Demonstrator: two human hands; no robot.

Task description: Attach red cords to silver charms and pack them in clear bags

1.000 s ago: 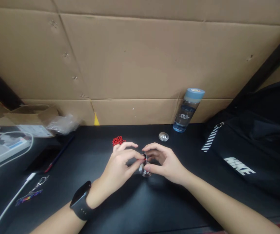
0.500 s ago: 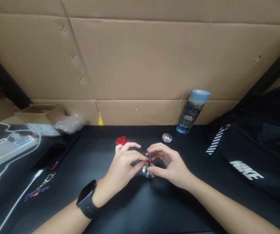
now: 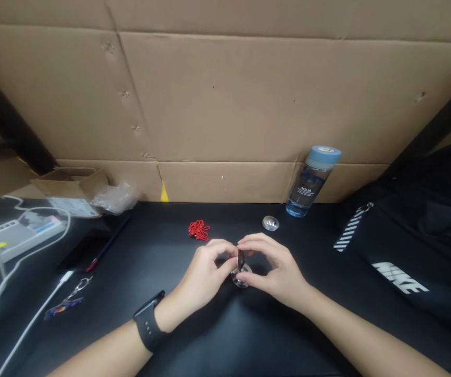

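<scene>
Both my hands meet over the dark table, around a small dark disc-like piece (image 3: pixel 241 259) with a shiny edge, held upright. My right hand (image 3: pixel 280 267) grips it between thumb and fingers. My left hand (image 3: pixel 205 269), with a black watch on the wrist, pinches at its left side, where a bit of red shows. Just beneath the fingertips sits a round silvery metal piece (image 3: pixel 241 283), partly hidden by them. A bundle of red cord (image 3: pixel 199 230) lies beyond my left hand. Farther back on the right rests a shiny domed piece (image 3: pixel 271 223).
A blue-capped bottle (image 3: pixel 312 182) leans at the back against the cardboard wall (image 3: pixel 225 104). At right is a black bag (image 3: pixel 406 230). To the left are a power strip (image 3: pixel 21 238), white cables, a small box (image 3: pixel 70 183), clear plastic, a phone and a keychain (image 3: pixel 66 303).
My left hand's raised fingers have curled in toward the held piece, uncovering the red cord bundle. The held piece now shows its dark face. The whole view has shifted slightly.
</scene>
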